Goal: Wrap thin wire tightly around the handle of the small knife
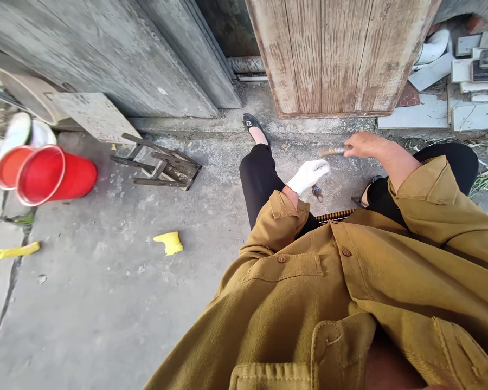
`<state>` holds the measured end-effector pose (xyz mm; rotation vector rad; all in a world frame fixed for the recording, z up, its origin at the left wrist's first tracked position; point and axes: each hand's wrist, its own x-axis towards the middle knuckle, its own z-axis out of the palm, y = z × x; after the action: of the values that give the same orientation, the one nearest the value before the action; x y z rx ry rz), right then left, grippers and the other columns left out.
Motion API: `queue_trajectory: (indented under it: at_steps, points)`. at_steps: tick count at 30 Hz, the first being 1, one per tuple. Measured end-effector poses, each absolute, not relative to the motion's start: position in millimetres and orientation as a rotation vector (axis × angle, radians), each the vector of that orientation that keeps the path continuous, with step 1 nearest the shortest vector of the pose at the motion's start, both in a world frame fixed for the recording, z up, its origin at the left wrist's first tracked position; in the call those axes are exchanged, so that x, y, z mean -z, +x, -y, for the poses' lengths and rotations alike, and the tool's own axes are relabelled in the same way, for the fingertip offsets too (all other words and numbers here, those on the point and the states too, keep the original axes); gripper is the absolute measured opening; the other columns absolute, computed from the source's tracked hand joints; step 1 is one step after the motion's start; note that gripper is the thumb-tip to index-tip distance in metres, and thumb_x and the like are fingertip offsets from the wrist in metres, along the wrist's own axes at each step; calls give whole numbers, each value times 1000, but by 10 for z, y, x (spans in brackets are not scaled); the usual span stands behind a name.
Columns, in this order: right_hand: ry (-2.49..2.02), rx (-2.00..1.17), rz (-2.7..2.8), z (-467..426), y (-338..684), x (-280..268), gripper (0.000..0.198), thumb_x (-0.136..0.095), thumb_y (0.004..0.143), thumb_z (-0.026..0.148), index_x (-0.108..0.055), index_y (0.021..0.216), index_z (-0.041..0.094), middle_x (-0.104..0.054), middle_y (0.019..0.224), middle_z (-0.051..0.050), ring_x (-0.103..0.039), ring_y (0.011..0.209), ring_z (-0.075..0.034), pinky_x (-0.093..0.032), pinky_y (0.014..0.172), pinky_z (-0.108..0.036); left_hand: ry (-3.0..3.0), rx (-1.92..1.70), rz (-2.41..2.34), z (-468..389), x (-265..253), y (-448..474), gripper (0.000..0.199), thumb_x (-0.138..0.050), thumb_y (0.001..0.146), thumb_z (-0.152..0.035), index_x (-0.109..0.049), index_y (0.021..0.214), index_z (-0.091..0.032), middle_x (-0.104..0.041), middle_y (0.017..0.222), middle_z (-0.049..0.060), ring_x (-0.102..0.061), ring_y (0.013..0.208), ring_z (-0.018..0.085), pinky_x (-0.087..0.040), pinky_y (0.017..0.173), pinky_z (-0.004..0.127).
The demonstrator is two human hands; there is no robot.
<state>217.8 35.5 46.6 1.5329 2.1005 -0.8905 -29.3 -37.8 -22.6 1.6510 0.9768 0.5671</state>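
My left hand [308, 176], in a white glove, is closed with its fingertips drawn together. What it grips, if anything, is hidden from above. Just below it shows a short brown piece with a dark band [317, 193]; I cannot tell whether the glove holds it or it lies on the ground. Bare and closed, my right hand [365, 145] grips a short wooden stick-like tool [330, 151] with a metal-looking band near the fingers. The tool is blurred and points left, its end a little above the glove and apart from it.
A weathered plank door [325, 59] stands ahead. On the left are red buckets [76, 174], an upturned wooden stool [168, 162] and yellow pieces [169, 242] on the concrete. Stacked tiles [477, 116] lie at the right. My legs [260, 179] are spread around the hands.
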Motion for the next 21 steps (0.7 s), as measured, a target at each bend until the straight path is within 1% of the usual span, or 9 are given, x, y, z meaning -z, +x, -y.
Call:
queue_trajectory:
  at_steps: [3,4,6,8,10,12,15,18,21]
  points:
    - [1029,1207,-1922,-271,2176,-531,27,-80,86,45,-78,88,19,-66,71,-4,-60,68,-20,-41,69,-32,1500,-580,-986,371,259,-313,38,-61,94,-53,-62,79,-18,-56,70,0,-50,61,14,-40,60,27]
    - [917,1327,-1902,-244,2178,-556,29,-83,83,48,-78,85,19,-65,69,-3,-59,67,-18,-42,69,-31,1452,-571,-982,364,273,-305,41,-63,94,-56,-60,79,-18,-55,69,-1,-48,59,13,-38,58,27]
    - [857,1531,-1961,-211,2185,-603,33,-84,80,53,-78,84,20,-66,70,-1,-59,67,-17,-44,70,-30,1391,-575,-979,342,297,-274,47,-69,91,-62,-58,78,-19,-55,70,0,-47,59,12,-38,58,26]
    - [971,1670,-2100,-206,2189,-633,33,-82,82,54,-79,86,21,-68,73,-1,-61,70,-16,-46,70,-30,1351,-628,-989,318,316,-240,50,-73,89,-64,-57,78,-19,-59,73,1,-51,64,13,-41,61,26]
    - [1180,1777,-2223,-217,2178,-640,32,-81,84,53,-77,86,21,-70,76,-2,-62,71,-16,-48,71,-30,1320,-674,-985,303,329,-226,46,-68,94,-62,-60,82,-19,-61,75,2,-52,66,13,-43,63,26]
    - [1386,1909,-2277,-223,2143,-630,30,-83,85,49,-75,84,20,-70,79,-3,-62,71,-16,-50,70,-29,1342,-672,-973,299,340,-232,37,-58,101,-53,-64,89,-18,-60,74,1,-50,64,13,-41,63,26]
    - [1637,2086,-2298,-207,2058,-608,27,-86,85,40,-71,79,19,-69,76,-4,-59,66,-14,-50,64,-28,1512,-588,-1014,293,363,-241,22,-56,99,-33,-64,87,-17,-60,74,0,-53,68,13,-42,68,26]
    - [1796,2116,-2351,-180,1979,-594,27,-86,85,35,-67,76,19,-66,70,-2,-55,60,-12,-48,60,-27,1761,-483,-1141,283,381,-220,18,-57,97,-25,-62,81,-18,-64,80,1,-59,79,17,-46,79,29]
    - [1883,2075,-2405,-164,1938,-585,26,-87,86,34,-68,77,19,-63,66,0,-55,59,-12,-50,60,-27,2001,-321,-1258,292,346,-201,12,-62,97,-23,-71,92,-16,-72,96,6,-67,97,23,-50,93,33]
